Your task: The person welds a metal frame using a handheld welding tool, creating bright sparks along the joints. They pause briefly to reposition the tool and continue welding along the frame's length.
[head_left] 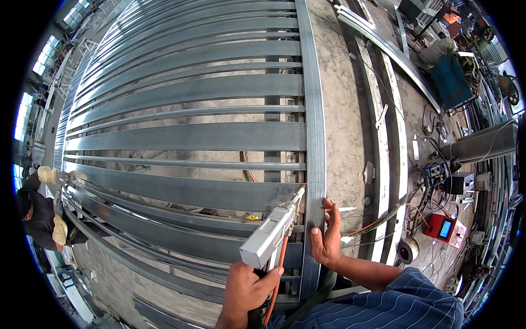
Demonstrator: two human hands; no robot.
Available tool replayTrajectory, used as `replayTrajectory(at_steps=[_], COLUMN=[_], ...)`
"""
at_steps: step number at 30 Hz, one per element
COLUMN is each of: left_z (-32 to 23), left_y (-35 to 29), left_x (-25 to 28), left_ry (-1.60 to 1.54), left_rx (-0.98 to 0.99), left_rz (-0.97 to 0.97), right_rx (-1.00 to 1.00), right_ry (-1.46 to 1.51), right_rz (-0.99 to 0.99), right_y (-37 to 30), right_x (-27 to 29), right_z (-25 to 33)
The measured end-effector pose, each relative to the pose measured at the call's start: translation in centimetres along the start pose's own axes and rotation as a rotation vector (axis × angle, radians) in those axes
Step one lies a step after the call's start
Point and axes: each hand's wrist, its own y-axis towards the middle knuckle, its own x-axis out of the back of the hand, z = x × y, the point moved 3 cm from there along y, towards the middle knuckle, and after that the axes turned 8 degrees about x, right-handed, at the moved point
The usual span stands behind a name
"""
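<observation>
My left hand (245, 290) is wrapped round the grip of a boxy silver welding gun (268, 236), with an orange hose (280, 260) running down beside it. The gun's narrow nozzle points away from me, its tip at the corner where a flat grey metal slat (230, 192) meets the long side beam (314, 137). Faint haze shows near the tip. Against the right side of that beam rests my right hand (327, 241), fingers stretched and slightly bent, with nothing visibly gripped. A short white strip (346, 209) shows just beyond its fingertips; whether they touch is hard to tell.
Many parallel slats form a large metal frame. At its far left, another person (41, 211) in pale gloves bends over the slats' ends. Long white rails (386, 164) lie to the right, with a wrench (382, 117), cables, a wire spool (407, 250), a red machine (445, 230) and a teal one (452, 82).
</observation>
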Motion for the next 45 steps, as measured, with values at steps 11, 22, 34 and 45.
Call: replayTrajectory(at_steps=[11, 22, 34, 45], left_z=[0.11, -0.19, 0.31, 0.51], left_y=[0.21, 0.23, 0.15, 0.15], left_x=[-0.22, -0.46, -0.55, -0.56], left_ry=[0.031, 0.068, 0.029, 0.039], left_rx=[-0.026, -0.048, -0.084, -0.035], left_rz=[0.004, -0.003, -0.009, -0.005], right_rx=[-0.011, -0.006, 0.001, 0.008], right_ry=[-0.006, -0.006, -0.028, -0.028], right_rz=[-0.037, -0.033, -0.047, -0.030], right_y=[-0.05, -0.01, 0.17, 0.04], right_x=[-0.09, -0.17, -0.09, -0.08], right_z=[-0.12, -0.09, 0.16, -0.03])
